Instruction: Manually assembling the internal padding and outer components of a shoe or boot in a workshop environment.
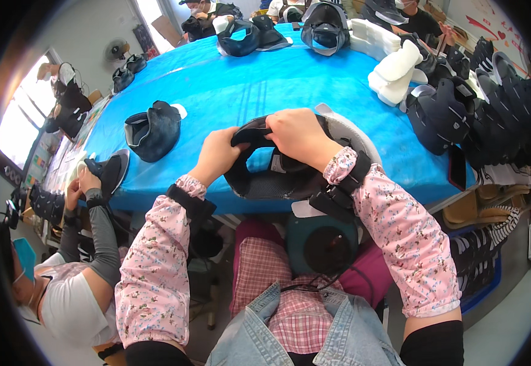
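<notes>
A black cap is held over the near edge of the blue-covered table, its opening turned up toward me. My left hand pinches the cap's band at its left side. Close beside it, my right hand grips the far part of the band, fingers closed and partly hidden behind the fabric. A pale grey curved brim-like piece shows at the cap's right, behind my right wrist. A white label hangs inside the cap. Farther left on the table stands another dark cap, apart from my hands.
The table's blue cover spreads ahead. At the right are piled dark caps, white moulded forms and a phone at the edge. More caps stand at the far side. On my left a co-worker handles a cap.
</notes>
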Available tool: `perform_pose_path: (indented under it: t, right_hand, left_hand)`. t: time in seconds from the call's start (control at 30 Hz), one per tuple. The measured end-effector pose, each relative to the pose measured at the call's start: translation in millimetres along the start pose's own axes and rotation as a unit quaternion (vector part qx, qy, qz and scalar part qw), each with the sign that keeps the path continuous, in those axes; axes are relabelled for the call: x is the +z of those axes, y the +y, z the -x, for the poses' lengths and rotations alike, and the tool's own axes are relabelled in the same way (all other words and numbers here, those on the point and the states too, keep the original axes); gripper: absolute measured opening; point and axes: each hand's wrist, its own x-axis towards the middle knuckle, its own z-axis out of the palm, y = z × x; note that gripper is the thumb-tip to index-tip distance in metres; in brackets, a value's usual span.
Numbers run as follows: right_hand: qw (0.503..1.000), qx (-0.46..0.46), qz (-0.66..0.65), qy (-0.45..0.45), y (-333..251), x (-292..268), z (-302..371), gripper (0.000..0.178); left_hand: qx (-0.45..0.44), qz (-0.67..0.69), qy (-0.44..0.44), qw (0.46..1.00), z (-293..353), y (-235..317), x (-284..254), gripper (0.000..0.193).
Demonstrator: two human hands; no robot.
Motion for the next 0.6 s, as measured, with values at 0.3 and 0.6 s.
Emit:
perform_pose_path:
  t: [0.3,0.6]
  right_hand:
    - [0.995,-0.008,-0.032,0.09,15.1,8.2,10.8,0.02]
    - [0.992,-0.11,0.018,0.058,0.4,11.9,7.6,0.009]
  left_hand:
    - [0.027,0.019,-0.015,0.999,-6.5,5.7,3.8,0.031]
    - [0.022,-0.039,-0.045,0.998,-7.4,6.3,2.0,0.028]
